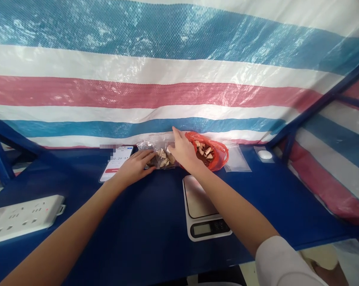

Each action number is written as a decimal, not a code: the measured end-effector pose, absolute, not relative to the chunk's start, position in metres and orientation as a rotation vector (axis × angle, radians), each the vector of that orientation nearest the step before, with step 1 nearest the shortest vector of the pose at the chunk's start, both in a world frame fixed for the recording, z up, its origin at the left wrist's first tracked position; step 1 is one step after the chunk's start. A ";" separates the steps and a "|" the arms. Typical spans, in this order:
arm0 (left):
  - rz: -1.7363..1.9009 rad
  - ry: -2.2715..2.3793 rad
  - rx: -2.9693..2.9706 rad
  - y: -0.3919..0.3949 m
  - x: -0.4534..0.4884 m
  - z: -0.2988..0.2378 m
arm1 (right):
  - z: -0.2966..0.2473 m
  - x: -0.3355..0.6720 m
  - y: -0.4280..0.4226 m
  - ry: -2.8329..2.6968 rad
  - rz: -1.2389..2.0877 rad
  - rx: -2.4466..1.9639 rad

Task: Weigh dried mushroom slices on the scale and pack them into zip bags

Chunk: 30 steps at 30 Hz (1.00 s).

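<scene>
Striped plastic sheeting (167,93) in blue, white and red hangs behind the dark blue table (132,234) where my arms reach forward. My left hand (137,167) lies palm down at the left end of a clear bag (165,159) of pale dried pieces, its fingers slightly bent over the plastic; I cannot tell whether they pinch it. My right hand (184,151) is at the bag's other end, thumb and forefinger spread wide, the forefinger pointing off toward the sheeting; its other fingers are hidden from me. That clear bag sits at the back of the table, between the phone (108,173) and an open red bag (222,157) holding more pale-edged slices (206,151). On the phone's white screen I can read 00:39:57, with a red bar below it; the blurred patch over its top corner hides whatever is there. Nearer me, partly under my right forearm, stands a white scale (195,196); its small grey display (202,229) gives me no figures I can make out, and the marks beside it are too small to read. Flat clear plastic (239,159) lies right of the red bag, then a round white object (265,155). A white power strip (27,217) rests at the left, a small red light on it.
</scene>
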<state>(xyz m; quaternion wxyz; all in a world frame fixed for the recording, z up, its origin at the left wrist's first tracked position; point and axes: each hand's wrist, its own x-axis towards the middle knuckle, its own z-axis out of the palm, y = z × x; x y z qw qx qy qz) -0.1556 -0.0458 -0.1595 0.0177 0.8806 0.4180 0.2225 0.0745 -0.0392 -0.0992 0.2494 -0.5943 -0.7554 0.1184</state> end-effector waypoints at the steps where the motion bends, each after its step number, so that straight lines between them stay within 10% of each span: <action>1: 0.694 1.302 2.735 -0.046 -0.155 -0.159 | -0.100 0.075 -0.045 -2.069 0.280 -1.619; 30: 0.737 1.361 2.732 -0.049 -0.156 -0.171 | -0.153 0.080 -0.050 -2.624 0.092 -1.102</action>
